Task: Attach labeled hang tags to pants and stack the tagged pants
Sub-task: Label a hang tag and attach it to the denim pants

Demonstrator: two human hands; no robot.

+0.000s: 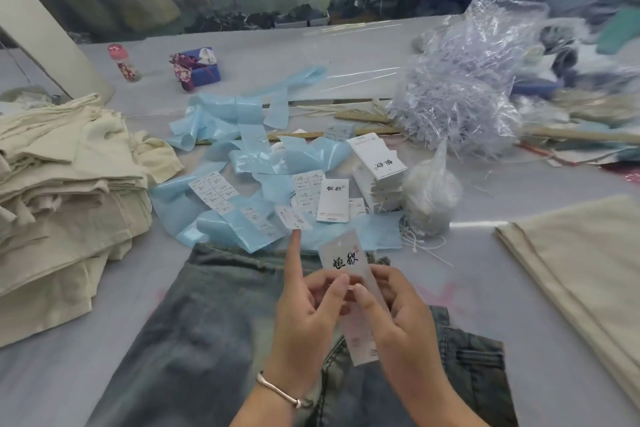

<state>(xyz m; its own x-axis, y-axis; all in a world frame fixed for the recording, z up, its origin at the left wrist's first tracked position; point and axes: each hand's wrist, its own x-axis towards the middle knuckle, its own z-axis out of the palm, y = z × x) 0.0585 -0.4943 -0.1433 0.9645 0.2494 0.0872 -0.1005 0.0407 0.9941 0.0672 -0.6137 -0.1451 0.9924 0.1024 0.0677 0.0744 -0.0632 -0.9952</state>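
We pinch a white hang tag point(341, 262) between our left hand point(308, 312) and right hand point(398, 315), above the jeans point(194, 322) lying near us on the table point(485, 288).

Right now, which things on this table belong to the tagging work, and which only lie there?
Belong to the job:
hang tag, held by left hand and right hand
jeans
sticker sheets
tag stack
strings

Just lying about:
small bottle
blue box
wooden rulers

Pink-capped bottle point(124, 62) — far left, blue box point(201, 69) beside, wooden ruler point(360, 116)
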